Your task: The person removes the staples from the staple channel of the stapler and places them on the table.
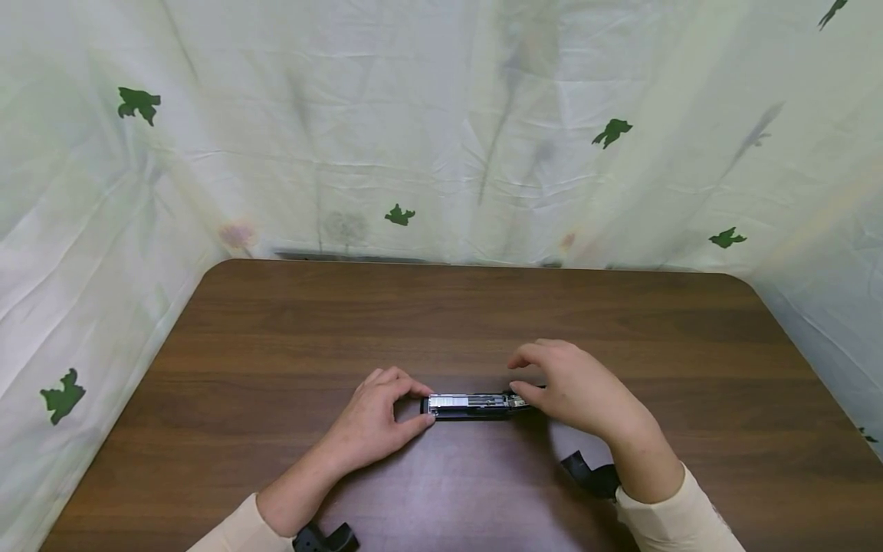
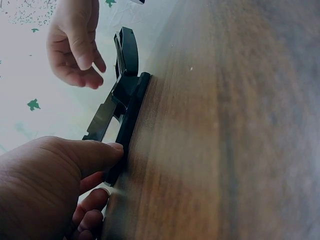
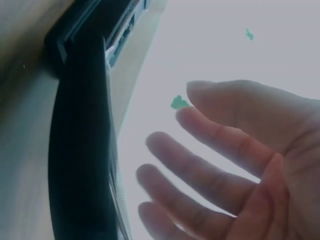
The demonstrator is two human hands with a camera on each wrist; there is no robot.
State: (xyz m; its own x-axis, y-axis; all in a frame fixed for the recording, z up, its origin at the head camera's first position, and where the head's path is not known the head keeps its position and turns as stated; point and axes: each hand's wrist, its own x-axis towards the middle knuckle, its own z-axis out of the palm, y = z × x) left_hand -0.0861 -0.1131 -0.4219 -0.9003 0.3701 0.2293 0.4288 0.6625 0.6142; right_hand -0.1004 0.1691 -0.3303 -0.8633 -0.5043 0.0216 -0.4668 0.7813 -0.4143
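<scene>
A black stapler (image 1: pixel 476 414) lies on the table with its top arm swung open, so the metal magazine faces up. My left hand (image 1: pixel 375 420) pinches the left end of its base between thumb and fingers. In the left wrist view the stapler's raised arm (image 2: pixel 130 52) stands up from the far end of the base (image 2: pixel 134 117). My right hand (image 1: pixel 579 387) hovers by that hinge end with its fingers loosely bent. The right wrist view shows those fingers (image 3: pixel 200 172) apart from the stapler's arm (image 3: pixel 80 150), holding nothing.
The brown wooden table (image 1: pixel 310 330) extends around both hands. A pale curtain (image 1: pixel 441 138) with green leaf-shaped patches hangs behind it and at both sides. Black wrist mounts (image 1: pixel 593 475) sit by the cream sleeves (image 1: pixel 672 514).
</scene>
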